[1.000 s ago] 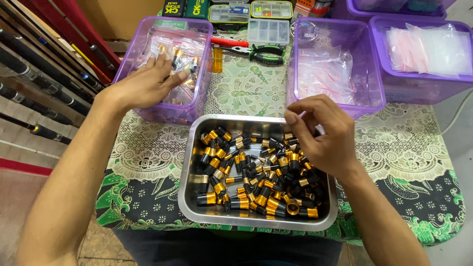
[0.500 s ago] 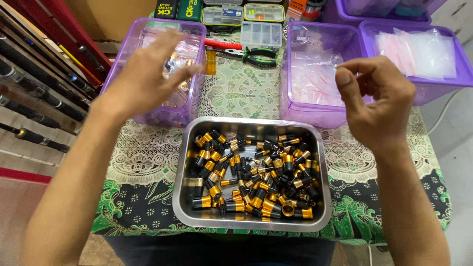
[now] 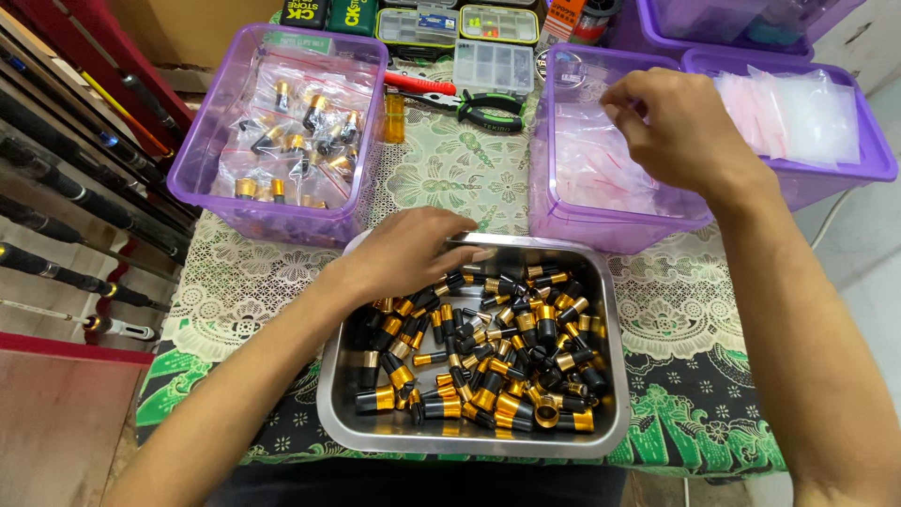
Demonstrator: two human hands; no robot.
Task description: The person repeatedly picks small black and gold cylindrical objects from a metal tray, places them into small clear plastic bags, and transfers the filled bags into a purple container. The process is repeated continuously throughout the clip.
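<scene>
A steel tray (image 3: 615, 413) in front of me holds several small black-and-gold cylindrical parts (image 3: 488, 366). My left hand (image 3: 413, 258) lies palm down over the tray's far left corner, fingers among the parts; whether it grips one is hidden. My right hand (image 3: 676, 127) reaches into the middle purple bin (image 3: 572, 221), fingers curled down onto the clear plastic bags (image 3: 596, 169) inside. The left purple bin (image 3: 211, 202) holds bagged black-and-gold parts (image 3: 300, 141).
A third purple bin (image 3: 859, 164) of pinkish bags sits at the right. Pliers (image 3: 469, 101), small clear tackle boxes (image 3: 493, 66) and an orange vial (image 3: 394, 117) lie behind the bins. Dark rods (image 3: 66, 178) lean along the left. A patterned cloth (image 3: 450, 178) covers the table.
My left hand came away from the left bin down to the tray. My right hand moved from above the tray up into the middle bin of bags.
</scene>
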